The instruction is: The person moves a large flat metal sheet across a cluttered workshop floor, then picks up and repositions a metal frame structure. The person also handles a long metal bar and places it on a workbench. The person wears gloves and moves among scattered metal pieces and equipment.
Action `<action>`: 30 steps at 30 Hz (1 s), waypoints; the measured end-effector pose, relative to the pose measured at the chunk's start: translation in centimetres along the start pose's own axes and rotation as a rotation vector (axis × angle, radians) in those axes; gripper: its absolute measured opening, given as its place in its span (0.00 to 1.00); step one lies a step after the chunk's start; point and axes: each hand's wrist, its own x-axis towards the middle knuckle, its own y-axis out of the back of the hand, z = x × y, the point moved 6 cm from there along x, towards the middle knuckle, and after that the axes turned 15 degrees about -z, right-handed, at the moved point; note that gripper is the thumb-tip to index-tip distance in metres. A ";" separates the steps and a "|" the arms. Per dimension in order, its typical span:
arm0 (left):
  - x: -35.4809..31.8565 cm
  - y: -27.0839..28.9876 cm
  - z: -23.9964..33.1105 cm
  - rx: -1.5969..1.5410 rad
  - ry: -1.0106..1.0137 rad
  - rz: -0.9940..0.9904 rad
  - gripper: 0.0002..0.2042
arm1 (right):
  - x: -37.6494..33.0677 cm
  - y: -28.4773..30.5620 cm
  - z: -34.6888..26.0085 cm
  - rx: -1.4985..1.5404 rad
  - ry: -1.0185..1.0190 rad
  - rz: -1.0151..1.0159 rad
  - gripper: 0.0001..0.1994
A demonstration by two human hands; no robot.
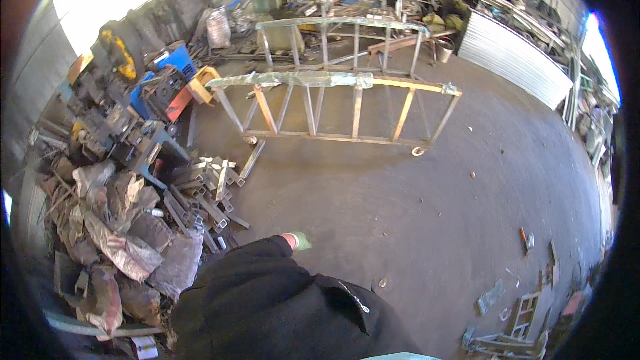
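While your black sleeve (267, 293) fills the lower middle of the view, only a small part of one hand (295, 241) shows past its cuff, in what looks like a pink and green glove. Which hand it is cannot be told, and the fingers are hidden, so you cannot tell whether they are spread, pressed together or pinching anything. The other hand is out of view. Nothing shows in the visible hand; it hangs over the bare dark floor (413, 213).

Nearest to that hand, to its left, lies a pile of short square metal tubes (203, 197), cut ends showing, heaped on the floor. Left of the tubes sits a heap of crumpled grey and brownish sacks (120, 240), touching the tubes at its right edge.

Farther ahead, well apart from the hand, a long metal frame (333, 110) with slanted rungs stands on edge, its top rail partly wrapped in clear plastic. A second, similar frame (343, 43) stands behind it. To the left of the frames are blue and black machines (147, 100), one with a yellow wheel. On the right, a stack of corrugated sheets (510, 60) leans near the wall. Small scraps (527, 240) and a little ladder-like frame (523, 313) lie at the lower right.
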 end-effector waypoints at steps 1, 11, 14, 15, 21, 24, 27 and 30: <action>0.2 -0.4 -1.0 -0.015 0.016 0.026 0.34 | 0.8 0.0 -1.9 -0.029 0.011 -0.016 0.20; -1.8 -6.5 -2.1 -0.279 0.138 0.174 0.31 | 7.2 -4.3 -15.4 -0.299 0.075 -0.202 0.19; -3.2 -9.1 -1.7 -0.389 0.145 0.079 0.31 | 8.7 -6.6 -18.2 -0.362 0.072 -0.260 0.19; -3.2 -10.3 -2.0 -0.434 0.129 0.043 0.31 | 9.2 -7.3 -19.1 -0.385 0.071 -0.278 0.19; -3.0 -16.6 -7.3 -0.512 0.268 0.120 0.27 | 12.3 -10.4 -24.3 -0.499 0.038 -0.348 0.19; -2.1 -17.6 -8.7 -0.489 0.146 0.177 0.24 | 14.5 -10.4 -26.9 -0.530 0.013 -0.348 0.19; 0.7 -15.4 -9.1 -0.311 0.091 0.069 0.19 | 17.4 -7.8 -29.0 -0.526 -0.017 -0.311 0.19; 3.7 -8.3 -9.5 -0.291 0.002 0.126 0.17 | 20.7 -2.5 -30.0 -0.551 -0.008 -0.269 0.19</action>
